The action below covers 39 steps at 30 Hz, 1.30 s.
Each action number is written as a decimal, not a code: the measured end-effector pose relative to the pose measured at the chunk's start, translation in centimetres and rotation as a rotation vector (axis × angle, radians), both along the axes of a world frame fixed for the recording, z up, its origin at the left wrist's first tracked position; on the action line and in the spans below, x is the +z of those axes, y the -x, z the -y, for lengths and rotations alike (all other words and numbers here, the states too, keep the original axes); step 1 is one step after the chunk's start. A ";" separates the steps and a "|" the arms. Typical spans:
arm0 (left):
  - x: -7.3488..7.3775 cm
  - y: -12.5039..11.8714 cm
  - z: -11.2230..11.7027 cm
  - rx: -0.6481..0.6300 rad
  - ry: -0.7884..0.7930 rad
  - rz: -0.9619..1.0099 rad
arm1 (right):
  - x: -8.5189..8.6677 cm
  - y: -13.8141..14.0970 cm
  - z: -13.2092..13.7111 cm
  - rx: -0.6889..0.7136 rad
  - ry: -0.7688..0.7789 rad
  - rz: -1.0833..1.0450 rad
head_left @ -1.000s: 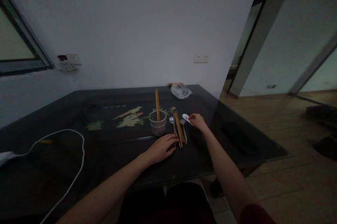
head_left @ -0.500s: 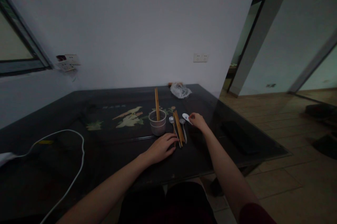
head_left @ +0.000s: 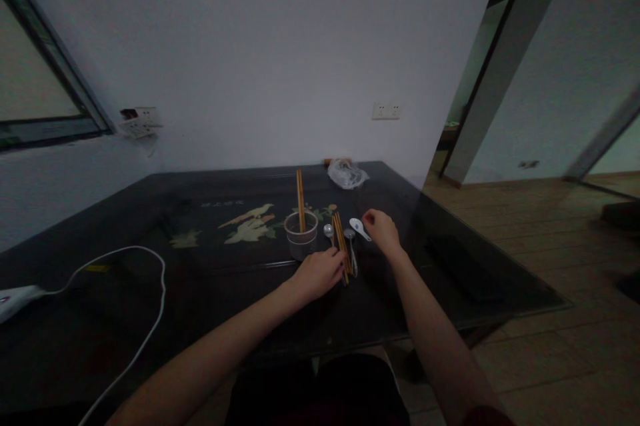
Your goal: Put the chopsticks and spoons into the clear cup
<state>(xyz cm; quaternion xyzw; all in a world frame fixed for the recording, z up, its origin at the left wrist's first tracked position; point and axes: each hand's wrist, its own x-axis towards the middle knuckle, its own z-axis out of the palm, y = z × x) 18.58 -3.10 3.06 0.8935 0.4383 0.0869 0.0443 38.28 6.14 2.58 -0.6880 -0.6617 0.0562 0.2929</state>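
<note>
Dark desk (head_left: 210, 299), dim light. Left hand (head_left: 320, 274) low over the near ends of the loose chopsticks (head_left: 339, 231) and the left metal spoon (head_left: 329, 231), both with their far ends exposed. Right metal spoon (head_left: 349, 235) lies just right of the sticks. White spoon (head_left: 357, 225) farther right, bowl toward the far left; right hand (head_left: 382, 231) just right of it, fingers bent. Too dim to tell whether either grip is closed on anything. Cup (head_left: 302, 248) left of the set, upright chopsticks (head_left: 301, 196) inside. Plastic bag (head_left: 347, 175) at the far edge.
</note>
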 end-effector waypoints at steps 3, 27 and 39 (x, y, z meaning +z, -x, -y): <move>0.1 -2.1 -0.6 0.239 0.049 -0.104 | 0.1 0.1 -0.1 0.043 -0.034 -0.022; -1.9 -3.4 -2.7 0.415 0.026 -0.073 | -0.8 4.9 2.0 0.315 0.228 0.169; -1.4 -2.8 -2.8 0.438 0.120 -0.043 | -0.7 4.7 1.8 0.301 0.254 0.193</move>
